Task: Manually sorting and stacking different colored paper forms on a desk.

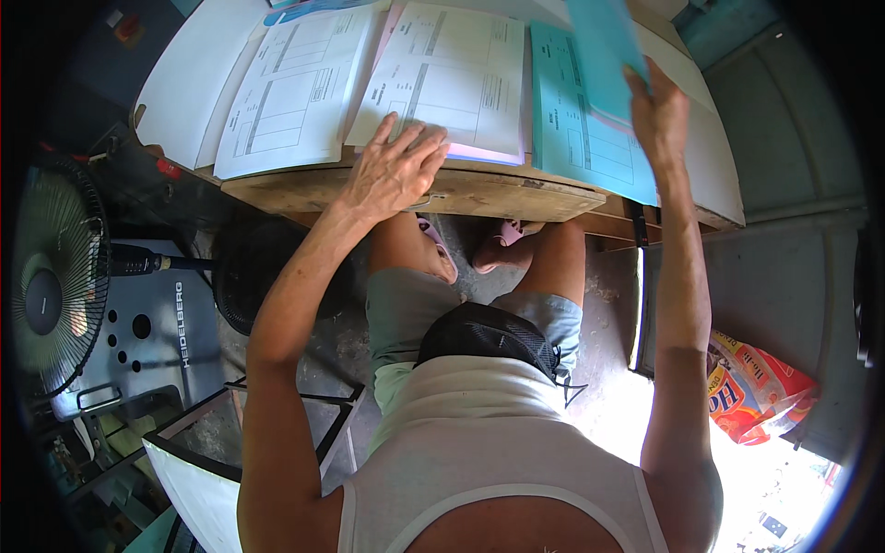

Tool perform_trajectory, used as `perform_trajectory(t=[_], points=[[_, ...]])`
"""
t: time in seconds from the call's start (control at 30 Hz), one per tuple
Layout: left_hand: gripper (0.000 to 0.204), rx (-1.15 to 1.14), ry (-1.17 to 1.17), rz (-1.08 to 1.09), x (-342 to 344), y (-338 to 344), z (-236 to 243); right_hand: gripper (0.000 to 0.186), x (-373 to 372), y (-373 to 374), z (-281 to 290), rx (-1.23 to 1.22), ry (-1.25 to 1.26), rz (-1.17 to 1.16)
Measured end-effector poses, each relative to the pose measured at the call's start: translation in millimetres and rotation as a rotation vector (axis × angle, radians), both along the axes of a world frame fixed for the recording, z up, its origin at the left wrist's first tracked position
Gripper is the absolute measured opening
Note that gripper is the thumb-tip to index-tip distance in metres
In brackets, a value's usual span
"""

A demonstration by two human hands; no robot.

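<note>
On the desk, printed forms lie in stacks side by side. My left hand (395, 169) rests on the lower edge of the middle white stack (452, 69), fingers apart and bent a little over the paper. Pink and violet sheet edges show beneath that stack. In my right hand (659, 112) is a blue sheet (608, 60), gripped at its right edge between thumb and fingers. It is tilted and slightly blurred above the blue stack of forms (572, 111); a pinkish layer shows at its lower edge. Another white stack (300, 88) lies at the left.
The wooden desk (498, 195) has a drawer front facing my knees. A black fan (55, 276) stands at the left, near a grey machine panel (171, 318). A metal frame (198, 442) is at lower left. A red and orange plastic bag (751, 387) lies by the right wall.
</note>
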State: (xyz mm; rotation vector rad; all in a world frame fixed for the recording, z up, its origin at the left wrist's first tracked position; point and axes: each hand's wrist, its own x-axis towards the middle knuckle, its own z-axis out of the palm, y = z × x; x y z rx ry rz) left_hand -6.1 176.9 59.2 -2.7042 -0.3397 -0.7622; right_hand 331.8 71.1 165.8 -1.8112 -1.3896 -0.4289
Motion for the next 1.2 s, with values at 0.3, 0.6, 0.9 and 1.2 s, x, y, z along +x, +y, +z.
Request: perform_trajectory(t=[0.3,0.6,0.9,1.2], points=[[0.018,0.068,-0.112,-0.041,0,-11,4,0.026,-136,32,-33,-0.566,-0.461,0.31],[0.013,0.138,-0.254,-0.003,6,-16,29,0.031,-130,9,-20,-0.638,-0.318,0.539],[0.038,0.048,-0.196,-0.248,94,-93,25,0.03,-79,37,35,-0.304,-0.982,0.467],[0.042,0.054,-0.056,-0.099,157,-90,-18,0.04,42,-59,-21,-0.326,-0.648,0.26]])
